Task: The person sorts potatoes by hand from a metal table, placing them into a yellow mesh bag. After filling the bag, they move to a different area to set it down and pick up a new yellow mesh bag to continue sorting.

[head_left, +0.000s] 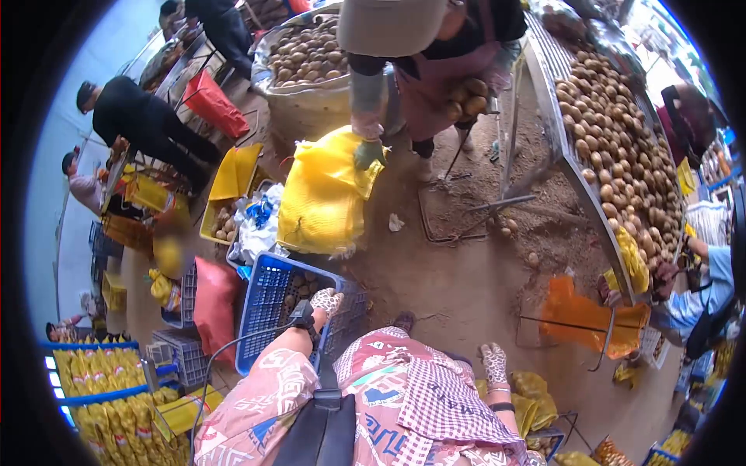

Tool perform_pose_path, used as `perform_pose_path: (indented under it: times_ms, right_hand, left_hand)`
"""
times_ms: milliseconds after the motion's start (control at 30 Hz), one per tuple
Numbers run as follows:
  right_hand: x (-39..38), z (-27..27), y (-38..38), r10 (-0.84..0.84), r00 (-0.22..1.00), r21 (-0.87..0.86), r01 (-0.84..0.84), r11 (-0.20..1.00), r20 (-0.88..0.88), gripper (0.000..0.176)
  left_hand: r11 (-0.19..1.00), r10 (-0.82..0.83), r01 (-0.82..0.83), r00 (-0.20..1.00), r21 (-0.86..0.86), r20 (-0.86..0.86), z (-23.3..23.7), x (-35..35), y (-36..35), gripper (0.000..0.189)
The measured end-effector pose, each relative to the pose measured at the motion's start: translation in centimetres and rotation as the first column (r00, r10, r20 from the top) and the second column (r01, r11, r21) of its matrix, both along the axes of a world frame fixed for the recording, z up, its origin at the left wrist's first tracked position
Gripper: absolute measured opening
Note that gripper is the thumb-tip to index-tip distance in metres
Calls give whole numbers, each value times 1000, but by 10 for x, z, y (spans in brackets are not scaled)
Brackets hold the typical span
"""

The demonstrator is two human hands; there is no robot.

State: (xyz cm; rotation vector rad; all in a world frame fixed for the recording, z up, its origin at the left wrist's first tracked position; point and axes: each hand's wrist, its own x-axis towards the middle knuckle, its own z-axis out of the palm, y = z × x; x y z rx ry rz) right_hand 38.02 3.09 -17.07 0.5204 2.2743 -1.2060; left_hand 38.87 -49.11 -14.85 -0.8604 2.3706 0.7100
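Observation:
My left hand (326, 300), in a spotted glove, is curled over the near rim of a blue plastic crate (268, 307). A few brown fruits lie inside the crate. My right hand (493, 362), in the same kind of glove, hangs beside my hip with fingers extended and holds nothing. It is just above some yellow mesh bags (536, 390). Facing me, a person in a pink apron grips a full yellow mesh bag (322, 198) with a green-gloved hand (369, 153) and carries brown fruits in the apron (466, 97).
A long sloped sorting table (571, 167) heaped with brown fruits runs down the right. An orange bag hangs on a wire stand (590, 314). A big sack of fruits (307, 54) stands behind. Crates, red and yellow bags and other workers crowd the left.

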Motion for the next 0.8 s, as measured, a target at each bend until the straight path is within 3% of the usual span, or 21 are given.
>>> perform_pose_path:
  times_ms: [67,100,133,200,267,300,367,500,533,600,633,733,800]
  right_hand:
    - [-25,-6,1,42,999,-26,-43,999,-33,19]
    - [-37,13,-9,11,1000,-56,-11,998,8,22]
    - [-49,24,-16,-22,999,-87,26,996,49,25]
    - [-57,18,-14,68,997,-46,-67,997,23,25]
    - [-79,27,-18,302,953,109,-302,947,22,23]
    - [-91,46,-31,339,940,145,-329,933,-47,26]
    - [-115,47,-39,417,909,167,-408,898,-21,28]
    - [-174,80,-82,576,817,163,-568,807,-2,26]
    - [-185,88,-91,586,810,178,-579,796,12,26]
    - [-211,104,-123,514,858,51,-513,857,-22,23]
    - [-218,96,-129,479,878,17,-478,878,-16,22]
    - [-234,119,-173,466,885,-43,-465,884,12,20]
    - [-240,113,-195,341,923,-143,-318,937,180,24]
  left_hand:
    - [973,225,-221,973,62,-61,15,-9,0,44]
    - [970,240,-235,963,56,-125,-15,-11,-10,44]
    - [968,251,-246,949,46,-190,-15,-22,-13,44]
    - [966,256,-257,948,21,-189,-16,-50,-11,46]
    - [970,232,-198,927,143,-293,-6,-81,-16,50]
    - [965,255,-220,918,144,-305,8,-98,-18,50]
    - [930,368,-352,891,106,-267,35,-128,-25,54]
    - [906,412,-418,842,62,-347,-22,-165,-72,60]
    - [900,430,-429,838,80,-336,-43,-174,-82,60]
    - [574,812,-624,515,530,-274,-68,-197,-106,61]
    - [515,847,-611,474,602,-243,-89,-208,-125,62]
    - [590,796,-596,540,544,-271,-122,-243,-165,60]
    - [543,829,-618,504,568,-243,-141,-256,-176,58]
